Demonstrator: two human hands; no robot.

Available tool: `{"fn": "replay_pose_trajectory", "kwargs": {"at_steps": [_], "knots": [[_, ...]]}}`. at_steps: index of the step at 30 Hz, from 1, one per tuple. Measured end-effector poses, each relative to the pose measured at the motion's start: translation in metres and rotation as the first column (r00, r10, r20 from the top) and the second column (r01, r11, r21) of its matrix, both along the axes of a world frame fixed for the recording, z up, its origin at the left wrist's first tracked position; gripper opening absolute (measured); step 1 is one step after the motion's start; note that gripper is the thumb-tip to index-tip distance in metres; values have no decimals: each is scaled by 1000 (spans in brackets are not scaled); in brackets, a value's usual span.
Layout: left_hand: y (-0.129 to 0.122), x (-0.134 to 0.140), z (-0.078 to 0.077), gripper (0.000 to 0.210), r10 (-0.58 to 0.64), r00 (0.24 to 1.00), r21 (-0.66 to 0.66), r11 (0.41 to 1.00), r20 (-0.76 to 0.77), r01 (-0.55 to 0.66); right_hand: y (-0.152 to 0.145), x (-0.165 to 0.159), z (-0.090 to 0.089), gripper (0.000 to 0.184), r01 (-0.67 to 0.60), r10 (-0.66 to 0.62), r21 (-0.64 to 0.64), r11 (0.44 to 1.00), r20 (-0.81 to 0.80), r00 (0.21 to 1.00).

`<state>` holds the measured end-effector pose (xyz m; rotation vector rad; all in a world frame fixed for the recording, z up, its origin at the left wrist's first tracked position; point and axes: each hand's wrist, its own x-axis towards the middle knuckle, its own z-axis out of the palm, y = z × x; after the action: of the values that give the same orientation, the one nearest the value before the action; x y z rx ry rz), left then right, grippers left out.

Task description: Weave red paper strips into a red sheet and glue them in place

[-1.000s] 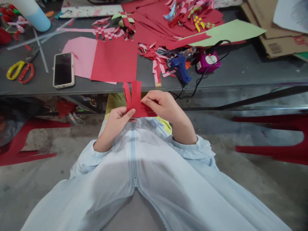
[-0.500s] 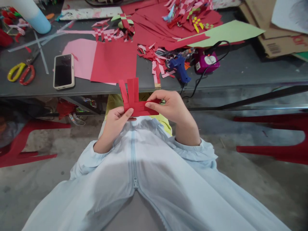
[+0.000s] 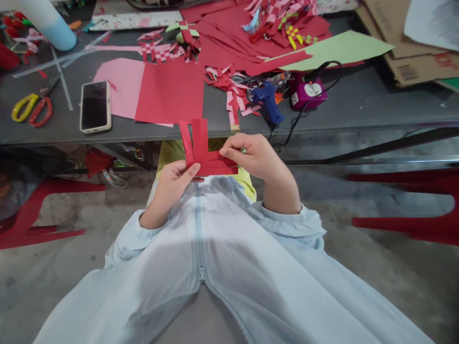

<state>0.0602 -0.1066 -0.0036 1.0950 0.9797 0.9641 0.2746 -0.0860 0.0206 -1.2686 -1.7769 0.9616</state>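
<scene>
- Hidden: my left fingers, save the thumb [image 3: 191, 168], lie behind the red paper strips [image 3: 206, 155]; how the strips interlace under my grip I cannot make out. Their lower edge blends into my pale blue jacket [image 3: 215, 248].
- Left hand [image 3: 172, 184]: wrist bent up from the sleeve, thumb flat on the front of the strips, pinching their lower left corner.
- Right hand [image 3: 254, 157]: knuckles up, thumb and forefinger closed on the right end of the crosswise strip.
- Red paper strips: held between both hands above my lap; three upright ends fan out above my left thumb, reaching the table edge [image 3: 322, 125].
- Beyond my fingers, on the table: red paper sheet [image 3: 170, 93], pink sheet [image 3: 122, 81], phone [image 3: 94, 105], blue glue gun [image 3: 268, 101].
- Far left of my left hand: scissors [image 3: 32, 107] with yellow and red handles.
</scene>
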Motion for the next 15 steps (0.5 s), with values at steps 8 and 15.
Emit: {"fn": "replay_pose_trajectory", "kwargs": {"at_steps": [8,15], "knots": [[0,0,2,33,-10,1000,-12,1000,-12,9,1,1,1,30,-32,33,-16,999,35,999],[0,0,0,39,-26,997,-19,1000,-71,25,4,-11,3,17,-33,32,-37,999,-15,999]]}}
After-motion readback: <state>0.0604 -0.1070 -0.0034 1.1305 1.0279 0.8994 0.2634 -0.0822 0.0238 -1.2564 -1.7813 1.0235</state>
